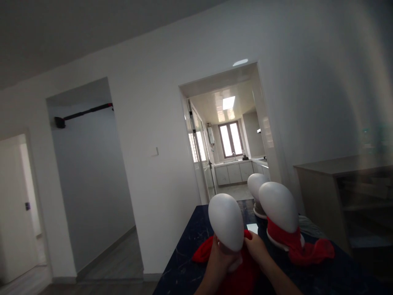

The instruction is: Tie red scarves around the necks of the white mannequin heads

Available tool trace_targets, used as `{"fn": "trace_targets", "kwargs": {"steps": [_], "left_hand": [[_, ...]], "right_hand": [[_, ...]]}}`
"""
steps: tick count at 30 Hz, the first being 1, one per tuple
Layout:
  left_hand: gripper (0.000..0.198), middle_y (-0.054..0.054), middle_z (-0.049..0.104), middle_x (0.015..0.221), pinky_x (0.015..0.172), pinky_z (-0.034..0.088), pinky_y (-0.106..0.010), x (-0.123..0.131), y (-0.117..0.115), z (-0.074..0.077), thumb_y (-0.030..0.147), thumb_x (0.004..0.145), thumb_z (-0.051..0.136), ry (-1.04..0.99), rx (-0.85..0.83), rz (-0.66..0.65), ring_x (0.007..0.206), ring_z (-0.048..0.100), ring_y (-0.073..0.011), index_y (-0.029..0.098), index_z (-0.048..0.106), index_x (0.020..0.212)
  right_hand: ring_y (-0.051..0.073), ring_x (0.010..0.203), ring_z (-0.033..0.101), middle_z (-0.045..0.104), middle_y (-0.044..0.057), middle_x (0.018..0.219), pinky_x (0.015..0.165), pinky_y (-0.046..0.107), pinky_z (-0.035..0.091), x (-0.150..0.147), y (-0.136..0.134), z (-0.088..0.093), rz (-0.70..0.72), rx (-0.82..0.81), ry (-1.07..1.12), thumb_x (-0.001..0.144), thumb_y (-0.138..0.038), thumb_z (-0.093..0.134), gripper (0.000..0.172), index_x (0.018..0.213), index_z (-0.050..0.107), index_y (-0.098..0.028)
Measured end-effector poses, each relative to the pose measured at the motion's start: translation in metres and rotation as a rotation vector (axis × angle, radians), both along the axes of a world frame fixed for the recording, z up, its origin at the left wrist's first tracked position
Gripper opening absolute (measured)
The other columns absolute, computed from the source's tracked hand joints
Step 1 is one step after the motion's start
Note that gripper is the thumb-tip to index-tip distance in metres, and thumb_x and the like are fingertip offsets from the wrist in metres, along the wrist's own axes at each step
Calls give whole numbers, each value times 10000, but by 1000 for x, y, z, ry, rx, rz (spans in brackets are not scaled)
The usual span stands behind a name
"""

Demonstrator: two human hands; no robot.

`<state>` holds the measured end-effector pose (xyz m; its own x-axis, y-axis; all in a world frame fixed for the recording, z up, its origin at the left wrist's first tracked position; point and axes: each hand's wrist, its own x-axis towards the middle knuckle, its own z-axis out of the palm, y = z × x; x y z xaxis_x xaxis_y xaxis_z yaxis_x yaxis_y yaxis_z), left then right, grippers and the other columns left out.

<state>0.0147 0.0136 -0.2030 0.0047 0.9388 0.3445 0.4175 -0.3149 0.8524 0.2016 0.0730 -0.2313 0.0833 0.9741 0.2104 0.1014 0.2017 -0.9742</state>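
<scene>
A blank white mannequin head (225,221) stands upright on the dark blue marbled table (181,250) in front of me. A red scarf (241,280) is around its neck. One part of the scarf sticks out to the left, and more hangs down in front. My left hand (224,260) is closed at the front left of the neck, fingers curled on the scarf; its grip is partly hidden. On the right side of the neck, my right hand (256,248) pinches the red cloth just under the head.
To the right stands another mannequin head (279,207) wearing a red scarf (310,250) whose end trails on the table. Behind it is a third white head (256,186). A wooden cabinet (319,196) is at the right. Beyond a doorway lies a kitchen (233,172).
</scene>
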Motion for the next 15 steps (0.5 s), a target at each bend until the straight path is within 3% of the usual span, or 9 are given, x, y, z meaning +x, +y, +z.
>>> {"fn": "trace_targets", "kwargs": {"steps": [3, 5, 7, 12, 15], "left_hand": [[931, -196, 687, 1378, 1078, 528, -436, 21, 9, -7, 289, 590, 894, -173, 174, 76, 1239, 672, -370, 163, 537, 1441], [884, -198, 693, 1373, 1081, 526, -453, 21, 14, -10, 329, 601, 903, -199, 198, 136, 1231, 680, -372, 162, 566, 1401], [862, -193, 709, 1357, 1086, 526, -472, 13, 18, -12, 376, 593, 927, -197, 184, 170, 1244, 676, -381, 174, 600, 1364], [811, -201, 763, 1274, 1032, 573, -510, -22, 22, -11, 561, 596, 938, -244, 89, 87, 1177, 712, -400, 171, 688, 1262], [863, -224, 773, 1244, 1043, 574, -525, -44, 22, -11, 636, 570, 934, -280, 9, 115, 1190, 712, -421, 133, 707, 1233]], "right_hand": [[288, 940, 724, 820, 95, 959, 825, 373, 501, -3, -6, 7, 52, 58, -71, 783, -371, 582, 265, 906, 742, -200], [292, 950, 721, 820, 86, 957, 836, 375, 503, -5, -12, 13, 145, 95, -54, 767, -339, 576, 273, 920, 749, -194], [283, 941, 708, 814, 68, 940, 852, 371, 505, -8, -19, 20, 244, 138, 8, 742, -298, 570, 274, 917, 751, -189], [222, 826, 650, 754, 8, 829, 786, 329, 495, -24, -38, 30, 440, 143, 258, 732, -283, 598, 204, 878, 713, -199], [200, 759, 620, 716, -3, 775, 729, 310, 475, -32, -43, 29, 430, 129, 249, 734, -297, 603, 134, 799, 673, -203]]}}
